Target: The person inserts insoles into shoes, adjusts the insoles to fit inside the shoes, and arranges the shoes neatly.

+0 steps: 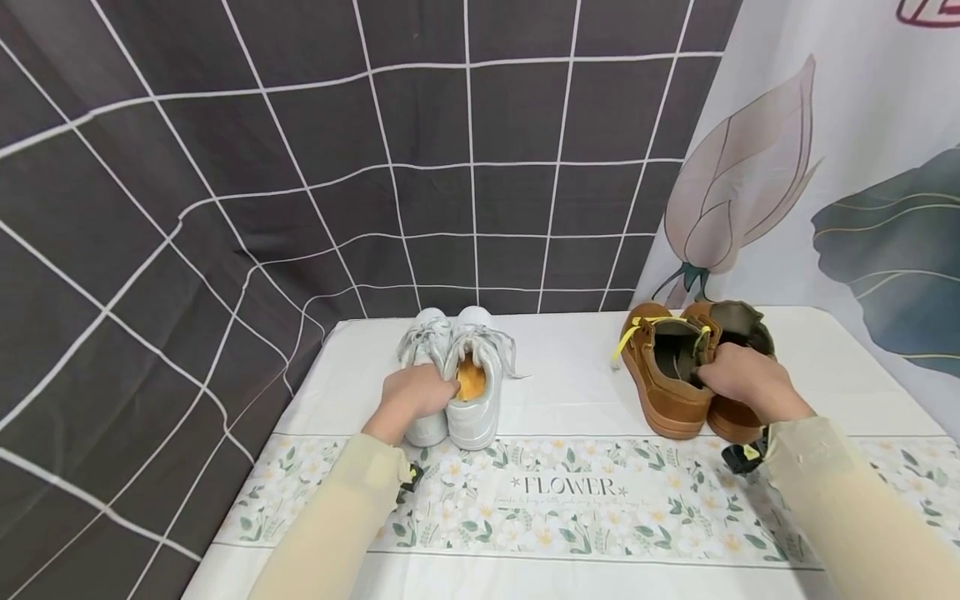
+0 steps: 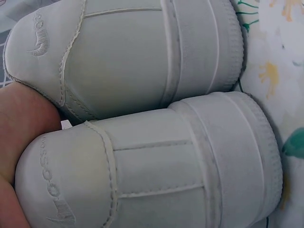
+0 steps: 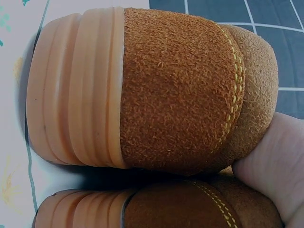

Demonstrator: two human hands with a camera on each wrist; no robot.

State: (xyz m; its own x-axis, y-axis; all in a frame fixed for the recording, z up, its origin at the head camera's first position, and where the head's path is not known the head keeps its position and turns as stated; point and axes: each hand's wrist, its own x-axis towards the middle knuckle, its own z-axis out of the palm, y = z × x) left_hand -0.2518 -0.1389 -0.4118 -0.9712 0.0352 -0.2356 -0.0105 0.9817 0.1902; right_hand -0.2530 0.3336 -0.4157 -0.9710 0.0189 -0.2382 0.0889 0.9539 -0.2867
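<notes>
Two white lace-up sneakers stand side by side on the left of the table, heels towards me. My left hand [image 1: 416, 392] grips them at their adjoining collars, its fingers partly hidden in the left sneaker [image 1: 427, 429]. An orange-yellow insole [image 1: 471, 379] shows inside the right sneaker [image 1: 474, 422]. In the left wrist view both white heels [image 2: 156, 161] fill the frame, soles at the cloth. On the right, my right hand [image 1: 742, 377] pinches a pair of brown suede shoes [image 1: 660, 404] with yellow laces [image 1: 626, 337] where their collars meet. Their heels [image 3: 175, 90] show stitching and tan rubber soles.
A white cloth covers the table [image 1: 555, 358], with a printed floral band [image 1: 570, 525] reading FLOWER across the front. Behind and to the left hangs a dark curtain [image 1: 517, 200] with a white grid. A pale curtain with flower prints [image 1: 738, 187] hangs at the right.
</notes>
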